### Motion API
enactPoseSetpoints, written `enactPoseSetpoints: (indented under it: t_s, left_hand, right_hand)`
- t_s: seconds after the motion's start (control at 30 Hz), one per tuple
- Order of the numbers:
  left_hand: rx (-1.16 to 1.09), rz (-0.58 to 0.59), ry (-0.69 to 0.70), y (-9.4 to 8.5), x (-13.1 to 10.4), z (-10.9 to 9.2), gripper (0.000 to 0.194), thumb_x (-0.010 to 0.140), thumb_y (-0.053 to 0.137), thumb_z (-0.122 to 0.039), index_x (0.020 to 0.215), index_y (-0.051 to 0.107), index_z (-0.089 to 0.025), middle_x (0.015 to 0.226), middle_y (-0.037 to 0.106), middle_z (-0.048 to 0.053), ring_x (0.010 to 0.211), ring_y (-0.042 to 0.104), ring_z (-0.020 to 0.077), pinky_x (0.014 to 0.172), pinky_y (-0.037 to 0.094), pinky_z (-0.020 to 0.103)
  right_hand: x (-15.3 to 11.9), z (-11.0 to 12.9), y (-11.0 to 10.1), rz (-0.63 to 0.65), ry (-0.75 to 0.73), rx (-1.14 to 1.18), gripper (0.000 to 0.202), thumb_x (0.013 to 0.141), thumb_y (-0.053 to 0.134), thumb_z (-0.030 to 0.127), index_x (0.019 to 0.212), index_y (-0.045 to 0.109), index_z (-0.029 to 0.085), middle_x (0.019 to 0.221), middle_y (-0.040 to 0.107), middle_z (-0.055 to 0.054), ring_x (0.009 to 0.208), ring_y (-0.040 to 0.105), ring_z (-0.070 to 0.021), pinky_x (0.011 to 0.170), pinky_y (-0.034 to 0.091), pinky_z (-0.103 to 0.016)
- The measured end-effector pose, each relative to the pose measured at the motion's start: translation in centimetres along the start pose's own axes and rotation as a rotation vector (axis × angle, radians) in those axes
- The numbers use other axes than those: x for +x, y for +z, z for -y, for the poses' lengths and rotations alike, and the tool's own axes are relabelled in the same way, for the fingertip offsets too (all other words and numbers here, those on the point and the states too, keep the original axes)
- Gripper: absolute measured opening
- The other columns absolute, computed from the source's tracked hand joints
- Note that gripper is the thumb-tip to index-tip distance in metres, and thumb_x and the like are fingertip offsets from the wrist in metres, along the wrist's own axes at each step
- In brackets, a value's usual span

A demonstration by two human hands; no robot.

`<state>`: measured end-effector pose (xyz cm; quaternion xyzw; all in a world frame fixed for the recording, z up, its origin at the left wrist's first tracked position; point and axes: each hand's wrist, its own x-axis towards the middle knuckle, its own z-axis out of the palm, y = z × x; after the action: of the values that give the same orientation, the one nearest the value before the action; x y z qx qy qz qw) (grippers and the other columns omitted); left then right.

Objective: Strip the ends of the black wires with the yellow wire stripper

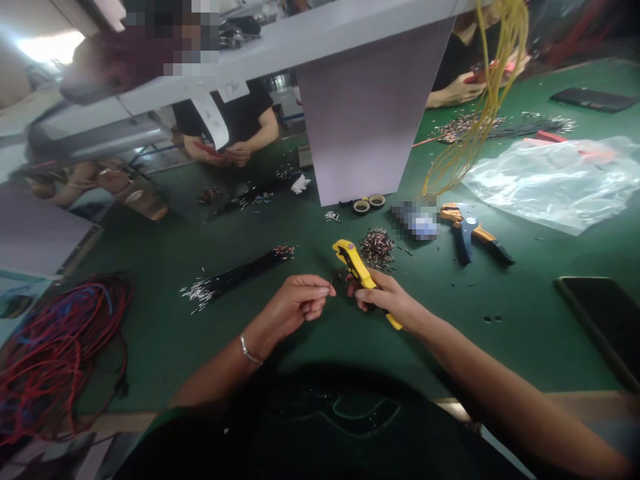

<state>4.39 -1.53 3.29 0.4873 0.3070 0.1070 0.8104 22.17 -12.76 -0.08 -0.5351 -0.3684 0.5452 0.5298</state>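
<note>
My right hand (383,297) is wrapped round a pair of yellow crimping pliers (353,260), with the head pointing up and to the left. Close by on the left, my left hand (305,298) pinches thumb and forefinger together; a thin dark bit shows at the fingertips, too small to name. The two hands are a little apart. Just beyond the pliers lies a heap of small copper-coloured terminals (377,247). A bundle of short black wires (245,271) with bare silvery and coppery ends lies beyond my left hand.
Orange-and-black wire strippers (473,230), a clear plastic bag (560,177) and a phone (600,327) are on the right. Red and blue cables (55,353) pile up at left. Tape rolls (369,205) sit by an upright panel (373,113). Co-workers' hands (230,155) work across the table.
</note>
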Motion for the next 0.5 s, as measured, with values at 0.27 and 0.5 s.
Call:
enactPoseSetpoints:
  t_s: [0.27, 0.5]
  left_hand:
    - [0.001, 0.036, 0.043, 0.3, -1.2, -1.1, 0.010, 0.070, 0.069, -0.022, 0.073, 0.071, -0.013, 0.040, 0.049, -0.004, 0.034, 0.028, 0.0024, 0.036, 0.024, 0.018]
    - [0.324, -0.192, 0.173, 0.4, -1.0, -0.5, 0.014, 0.075, 0.066, -0.027, 0.071, 0.069, -0.014, 0.042, 0.053, -0.003, 0.034, 0.037, 0.0049, 0.036, 0.026, 0.019]
  right_hand:
    - [-0.6, -0.3, 0.7, -0.162, -0.061, -0.747, 0.029, 0.070, 0.063, 0.036, 0.093, 0.060, 0.019, 0.073, 0.063, -0.001, 0.061, 0.054, -0.0156, 0.058, 0.038, -0.027]
    - [-1.0, -1.5, 2.1, -0.129, -0.295, -1.211, 0.025, 0.071, 0.064, 0.035, 0.088, 0.066, 0.017, 0.077, 0.065, -0.007, 0.070, 0.060, -0.0214, 0.063, 0.041, -0.030]
